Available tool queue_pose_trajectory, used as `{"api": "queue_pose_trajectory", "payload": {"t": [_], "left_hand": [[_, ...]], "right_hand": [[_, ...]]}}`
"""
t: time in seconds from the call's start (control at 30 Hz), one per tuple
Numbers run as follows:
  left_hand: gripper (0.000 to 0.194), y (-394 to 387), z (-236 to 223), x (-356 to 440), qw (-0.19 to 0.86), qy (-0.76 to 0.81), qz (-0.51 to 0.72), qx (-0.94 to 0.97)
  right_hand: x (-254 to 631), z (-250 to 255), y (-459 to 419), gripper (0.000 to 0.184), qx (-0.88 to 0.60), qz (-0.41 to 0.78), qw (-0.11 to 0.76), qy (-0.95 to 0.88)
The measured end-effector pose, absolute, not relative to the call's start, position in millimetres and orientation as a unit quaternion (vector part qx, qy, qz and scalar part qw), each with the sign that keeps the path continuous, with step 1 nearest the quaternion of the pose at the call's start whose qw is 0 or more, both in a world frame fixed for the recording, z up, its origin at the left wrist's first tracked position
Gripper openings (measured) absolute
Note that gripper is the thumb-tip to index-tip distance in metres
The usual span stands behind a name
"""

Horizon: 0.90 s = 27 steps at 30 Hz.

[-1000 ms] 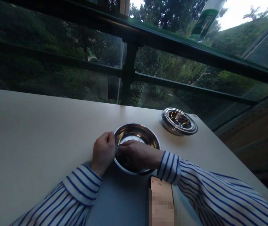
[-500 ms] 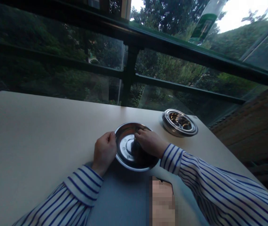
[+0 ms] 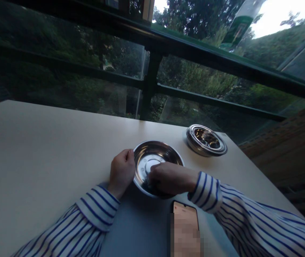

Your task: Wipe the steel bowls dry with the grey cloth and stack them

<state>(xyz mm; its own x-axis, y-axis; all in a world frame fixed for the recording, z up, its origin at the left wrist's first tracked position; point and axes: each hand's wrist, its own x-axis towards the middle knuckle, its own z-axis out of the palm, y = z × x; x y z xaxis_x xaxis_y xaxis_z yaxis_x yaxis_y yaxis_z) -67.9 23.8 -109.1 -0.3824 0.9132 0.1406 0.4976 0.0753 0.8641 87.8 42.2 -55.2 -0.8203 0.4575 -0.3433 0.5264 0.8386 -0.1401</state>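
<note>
A shiny stainless steel bowl (image 3: pixel 168 151) stands on the white table in front of me. My left hand (image 3: pixel 122 169) is closed on its left rim, thumb up. Inside the bowl, my right hand (image 3: pixel 165 176) is bunched low over the bottom, to the right of its centre. The fingers of that hand are curled down and in shadow; whatever they hold, if anything, is hidden.
Stacked steel bowls (image 3: pixel 206 141) sit at the table's back right corner. A phone (image 3: pixel 186 228), partly blurred out, lies near me below the bowl. Behind the table (image 3: pixel 61 142) runs a dark green railing (image 3: pixel 152 85) with glass, and a green-labelled bottle (image 3: pixel 239 26) stands on it.
My right hand has moved from the upper part of the bowl down towards me, nearer the bottom's lower right. My left hand stays on the rim. The view has shifted slightly.
</note>
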Motion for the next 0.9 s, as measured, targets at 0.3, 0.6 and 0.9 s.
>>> {"api": "queue_pose_trajectory", "payload": {"t": [0.3, 0.6, 0.9], "left_hand": [[0.031, 24, -109, -71, 0.242, 0.686, 0.454, 0.514], [0.031, 22, -109, -69, 0.245, 0.687, 0.460, 0.507], [0.031, 23, -108, -68, 0.245, 0.693, 0.457, 0.501]], "right_hand": [[59, -75, 64, 0.025, 0.319, -0.067, 0.039, 0.945], [94, -75, 76, 0.024, 0.377, -0.027, 0.037, 0.925], [89, -75, 46, 0.020, 0.248, -0.132, 0.043, 0.959]]}}
